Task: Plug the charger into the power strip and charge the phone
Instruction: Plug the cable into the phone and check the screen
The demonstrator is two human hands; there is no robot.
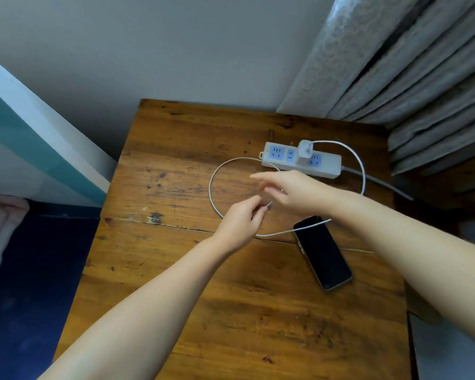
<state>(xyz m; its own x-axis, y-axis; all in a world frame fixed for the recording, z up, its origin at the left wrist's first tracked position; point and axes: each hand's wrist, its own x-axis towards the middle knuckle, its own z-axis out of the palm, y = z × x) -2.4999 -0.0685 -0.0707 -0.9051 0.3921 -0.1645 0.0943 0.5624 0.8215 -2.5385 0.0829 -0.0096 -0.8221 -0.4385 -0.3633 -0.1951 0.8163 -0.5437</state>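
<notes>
The charger already sits in the strip on the table; left hand pinches the cable end, right hand spread loose, holding nothing; the phone, just beside, is not yet plugged in.

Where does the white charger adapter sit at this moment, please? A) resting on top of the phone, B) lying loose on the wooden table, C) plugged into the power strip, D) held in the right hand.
C: the charger adapter stands upright in a socket of the power strip, with its cable looping from it across the table toward the hands, away from the phone.
</notes>
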